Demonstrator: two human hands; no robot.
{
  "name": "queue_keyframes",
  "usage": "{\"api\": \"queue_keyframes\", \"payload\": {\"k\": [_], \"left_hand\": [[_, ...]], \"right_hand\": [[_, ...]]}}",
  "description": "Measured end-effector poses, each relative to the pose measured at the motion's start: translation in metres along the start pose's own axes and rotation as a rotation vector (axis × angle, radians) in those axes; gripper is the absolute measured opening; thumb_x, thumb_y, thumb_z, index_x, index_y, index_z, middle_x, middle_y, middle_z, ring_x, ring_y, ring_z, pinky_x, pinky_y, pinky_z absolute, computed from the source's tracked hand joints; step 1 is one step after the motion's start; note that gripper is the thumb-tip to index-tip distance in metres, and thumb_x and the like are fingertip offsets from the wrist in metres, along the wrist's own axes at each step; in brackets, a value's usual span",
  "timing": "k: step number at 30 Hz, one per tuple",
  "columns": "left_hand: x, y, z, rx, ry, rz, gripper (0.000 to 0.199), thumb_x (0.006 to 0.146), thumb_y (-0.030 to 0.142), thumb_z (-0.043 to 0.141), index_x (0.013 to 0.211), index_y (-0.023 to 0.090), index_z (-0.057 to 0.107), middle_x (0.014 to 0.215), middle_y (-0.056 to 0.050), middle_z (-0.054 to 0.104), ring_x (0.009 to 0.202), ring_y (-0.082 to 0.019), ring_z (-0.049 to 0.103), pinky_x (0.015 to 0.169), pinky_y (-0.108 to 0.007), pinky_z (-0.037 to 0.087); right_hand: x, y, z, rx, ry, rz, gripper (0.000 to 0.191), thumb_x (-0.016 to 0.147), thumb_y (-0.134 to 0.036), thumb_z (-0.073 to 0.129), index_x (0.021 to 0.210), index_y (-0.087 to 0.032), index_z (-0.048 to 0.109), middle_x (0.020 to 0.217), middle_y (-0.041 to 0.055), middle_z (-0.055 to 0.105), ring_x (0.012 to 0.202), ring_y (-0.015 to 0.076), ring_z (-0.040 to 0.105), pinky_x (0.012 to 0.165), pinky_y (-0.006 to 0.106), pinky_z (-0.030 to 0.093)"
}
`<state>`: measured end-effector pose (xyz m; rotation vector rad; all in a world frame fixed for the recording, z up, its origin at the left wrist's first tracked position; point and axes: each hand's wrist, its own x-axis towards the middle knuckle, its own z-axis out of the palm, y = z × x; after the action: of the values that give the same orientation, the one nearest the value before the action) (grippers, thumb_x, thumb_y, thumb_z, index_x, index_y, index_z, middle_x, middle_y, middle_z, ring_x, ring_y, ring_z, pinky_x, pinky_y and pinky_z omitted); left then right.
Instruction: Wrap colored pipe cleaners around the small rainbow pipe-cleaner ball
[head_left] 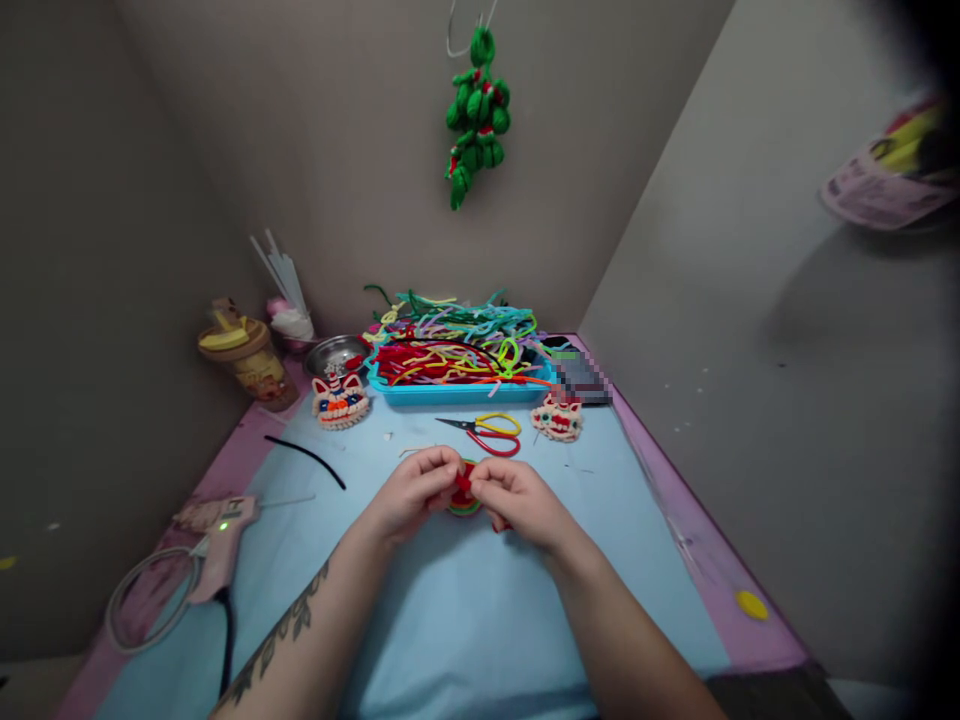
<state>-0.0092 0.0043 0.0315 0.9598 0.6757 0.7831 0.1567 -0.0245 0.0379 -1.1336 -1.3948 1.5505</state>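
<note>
Both hands meet over the light blue cloth [450, 620] near the middle of the table. My left hand [418, 492] pinches a small red fuzzy piece [464, 484] from the left. On its other side, my right hand [519, 497] grips the same piece between thumb and finger. Just beneath the fingertips lies a round item with green and red rings [465, 508], partly covered by the hands. Scissors [484, 432] with one yellow and one red handle rest just beyond the hands, blades pointing left.
Behind is a blue tray [465, 396] heaped with coloured fuzzy stems. Two lion-like faces [341, 401] [557, 418] flank it. A glue gun [223, 545], black stem [306, 458], metal bowl [336, 357] and cup [255, 365] are left. A green ornament [478, 115] hangs above.
</note>
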Motion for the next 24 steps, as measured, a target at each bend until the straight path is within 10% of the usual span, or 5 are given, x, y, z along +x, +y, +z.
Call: {"api": "queue_keyframes", "payload": {"k": [12, 16, 20, 24], "left_hand": [[0.006, 0.019, -0.031, -0.286, 0.403, 0.282, 0.031, 0.062, 0.026, 0.081, 0.074, 0.017, 0.053, 0.080, 0.001, 0.060, 0.061, -0.006, 0.052, 0.045, -0.011, 0.036], [0.005, 0.015, -0.028, 0.103, 0.374, 0.263, 0.028, 0.072, 0.035, 0.073, 0.094, 0.022, 0.062, 0.074, -0.001, 0.064, 0.061, -0.011, 0.056, 0.052, -0.021, 0.044], [0.004, 0.011, -0.025, 0.824, 0.545, 0.508, 0.028, 0.074, 0.035, 0.070, 0.101, 0.025, 0.070, 0.119, -0.010, 0.061, 0.107, -0.026, 0.056, 0.086, -0.040, 0.047], [0.003, 0.010, -0.025, 1.167, 0.299, 0.800, 0.017, 0.080, 0.028, 0.066, 0.096, 0.027, 0.071, 0.112, -0.007, 0.066, 0.108, -0.024, 0.056, 0.094, -0.041, 0.043]], "right_hand": [[-0.003, 0.001, 0.009, -0.096, 0.170, -0.143, 0.017, 0.079, -0.031, 0.060, 0.068, -0.019, 0.057, 0.052, -0.0033, 0.055, 0.045, 0.0093, 0.049, 0.046, 0.021, 0.035], [0.000, 0.001, 0.010, -0.047, 0.184, -0.094, 0.018, 0.077, -0.032, 0.059, 0.065, -0.019, 0.056, 0.048, -0.0044, 0.053, 0.043, 0.0092, 0.048, 0.045, 0.020, 0.035], [0.005, 0.003, 0.005, 0.054, 0.212, 0.006, 0.017, 0.073, -0.032, 0.058, 0.064, -0.018, 0.056, 0.038, -0.0067, 0.048, 0.037, 0.0075, 0.042, 0.044, 0.019, 0.033], [0.009, 0.007, 0.003, 0.179, 0.151, 0.062, 0.019, 0.071, -0.035, 0.055, 0.063, -0.018, 0.057, 0.032, -0.0082, 0.045, 0.030, 0.0051, 0.032, 0.038, 0.017, 0.026]]}}
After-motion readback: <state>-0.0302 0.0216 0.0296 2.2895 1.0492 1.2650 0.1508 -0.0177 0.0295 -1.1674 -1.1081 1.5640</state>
